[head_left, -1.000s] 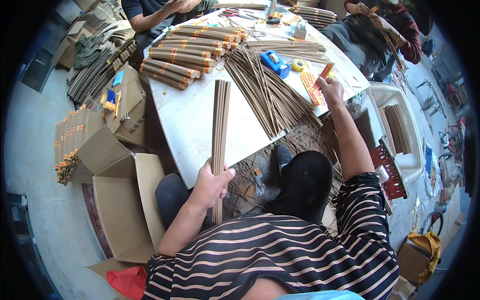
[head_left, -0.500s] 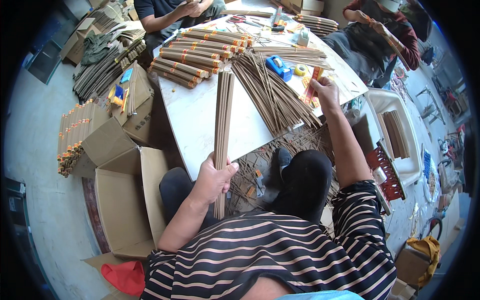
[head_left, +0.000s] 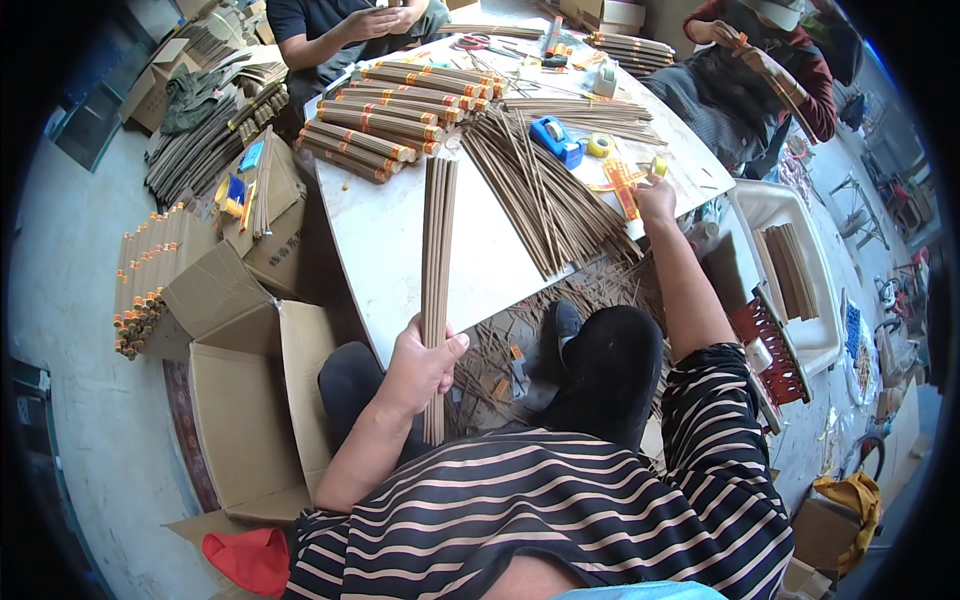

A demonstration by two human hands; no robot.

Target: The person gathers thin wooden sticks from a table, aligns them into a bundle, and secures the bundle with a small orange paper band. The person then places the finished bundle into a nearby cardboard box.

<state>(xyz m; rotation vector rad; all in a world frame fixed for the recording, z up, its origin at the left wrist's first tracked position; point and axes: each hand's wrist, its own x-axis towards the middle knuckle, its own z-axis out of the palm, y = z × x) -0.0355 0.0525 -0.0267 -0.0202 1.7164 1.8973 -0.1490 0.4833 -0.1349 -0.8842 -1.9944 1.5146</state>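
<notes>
White table (head_left: 400, 250) carries loose sticks (head_left: 545, 195). Left hand (head_left: 420, 365) is clamped on a stick bundle (head_left: 437, 250) overhanging the edge; right hand (head_left: 655, 198) pinches orange strips (head_left: 620, 185). One-handed, the bundle could splay and slip.

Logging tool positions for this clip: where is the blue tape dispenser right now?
In the head view the blue tape dispenser sits on the white table, right of centre, between the loose fan of brown sticks and a yellow tape roll.

Matt brown sticks (head_left: 437, 250), glossy white table (head_left: 400, 250)
</notes>
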